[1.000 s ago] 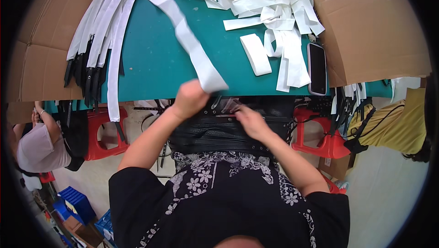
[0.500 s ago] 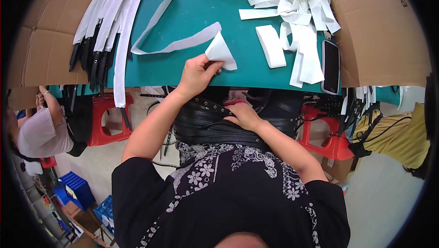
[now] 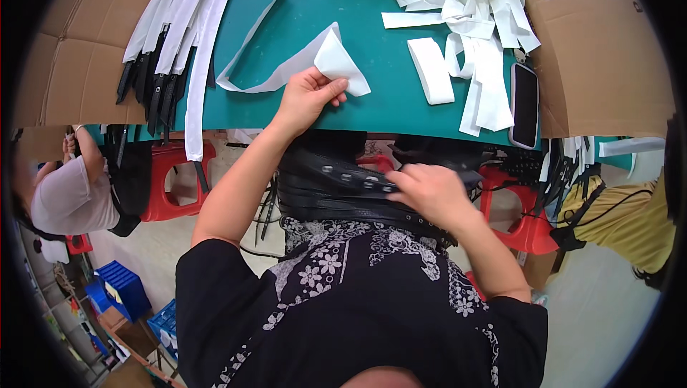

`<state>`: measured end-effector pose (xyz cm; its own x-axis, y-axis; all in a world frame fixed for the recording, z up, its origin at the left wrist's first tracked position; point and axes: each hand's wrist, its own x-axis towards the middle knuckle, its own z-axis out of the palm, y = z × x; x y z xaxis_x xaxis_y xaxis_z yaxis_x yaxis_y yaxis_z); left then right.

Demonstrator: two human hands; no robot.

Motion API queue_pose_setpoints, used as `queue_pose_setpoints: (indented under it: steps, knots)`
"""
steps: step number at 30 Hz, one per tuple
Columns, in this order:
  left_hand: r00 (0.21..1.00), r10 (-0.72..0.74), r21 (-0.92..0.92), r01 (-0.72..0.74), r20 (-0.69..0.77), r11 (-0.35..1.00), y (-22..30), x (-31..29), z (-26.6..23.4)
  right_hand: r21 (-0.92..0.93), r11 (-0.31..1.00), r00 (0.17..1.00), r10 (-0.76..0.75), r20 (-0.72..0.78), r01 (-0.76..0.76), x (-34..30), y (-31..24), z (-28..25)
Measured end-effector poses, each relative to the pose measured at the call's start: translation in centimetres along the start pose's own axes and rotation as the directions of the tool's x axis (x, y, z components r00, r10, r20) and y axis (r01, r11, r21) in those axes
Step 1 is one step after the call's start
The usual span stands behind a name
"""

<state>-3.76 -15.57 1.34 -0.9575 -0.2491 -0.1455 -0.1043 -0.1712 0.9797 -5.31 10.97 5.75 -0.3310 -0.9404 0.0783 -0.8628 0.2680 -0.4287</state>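
A white fabric strip [image 3: 342,66] is pinched in my left hand [image 3: 309,100] above the front of the green table. The strip folds into a point at my fingers, and its long tail bends away over the tabletop. On my lap lies a bundle of black belts [image 3: 322,205] with metal eyelets. My right hand [image 3: 433,195] is closed on one black belt [image 3: 347,177] at the top of this bundle; hand and eyelets are slightly blurred. To the right of my left hand, a flat folded white band [image 3: 431,71] rests on the table.
White strips [image 3: 458,1] are heaped at the far right, beside a phone [image 3: 524,105]. Belts wrapped in white strips [image 3: 193,51] hang over the table's left front edge. Cardboard boxes [image 3: 79,44] flank both sides. Red stools [image 3: 175,180] and other people sit left and right.
My right hand has moved to the right and lifted slightly, with the top belt shifting at its fingers. The left hand still holds the white strip, whose folded end has opened a little.
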Motion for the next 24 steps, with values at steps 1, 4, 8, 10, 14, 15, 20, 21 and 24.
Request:
queue_pose_setpoints:
  steps: [1, 4, 8, 10, 14, 15, 20, 21, 24]
  knots:
    - [1.0, -0.022, -0.041, 0.021, -0.02, 0.999, -0.2, -0.1, -0.4, 0.007, 0.998, 0.997, 0.063, 0.052, -0.064, -1.1, 0.2, -1.9]
    - [0.999, -0.032, -0.122, 0.031, -0.009, 0.992, -0.2, 0.3, -0.5, 0.02, 0.959, 0.955, 0.281, 0.095, -0.284, -6.2, 2.6, -4.2]
    - [0.999, -0.04, -0.106, 0.041, 0.007, 0.993, 0.2, 0.7, 0.3, 0.275, 0.702, 0.742, 0.667, 0.068, -0.657, -14.9, 7.5, 0.2]
    - [0.999, -0.036, -0.092, 0.038, 0.022, 0.995, 0.2, 0.8, 0.2, 0.517, 0.521, 0.599, 0.801, -0.02, -0.679, -19.5, 9.6, 4.8]
    - [1.0, -0.02, -0.056, 0.021, 0.007, 0.998, 0.1, 0.6, 0.2, 0.698, 0.356, 0.408, 0.907, -0.099, -0.621, -23.2, 10.7, 10.9]
    - [0.999, -0.038, -0.047, 0.038, -0.004, 0.998, 0.1, 0.6, 0.1, 0.598, 0.312, 0.374, 0.927, -0.022, -0.738, -22.4, 10.3, 11.2]
    - [0.996, -0.085, -0.044, 0.087, 0.039, 0.995, 0.8, 1.1, 0.3, 0.806, 0.297, 0.261, 0.948, -0.184, -0.511, -22.6, 10.6, 12.2]
    - [0.992, -0.124, -0.043, 0.124, 0.014, 0.991, 0.7, 1.1, 0.2, 0.754, 0.392, 0.269, 0.919, -0.29, -0.526, -22.1, 10.3, 10.7]
    - [0.986, -0.162, -0.069, 0.16, -0.034, 0.985, 0.9, 1.0, 0.9, 0.936, 0.267, 0.202, 0.954, -0.222, -0.231, -19.9, 8.7, 4.6]
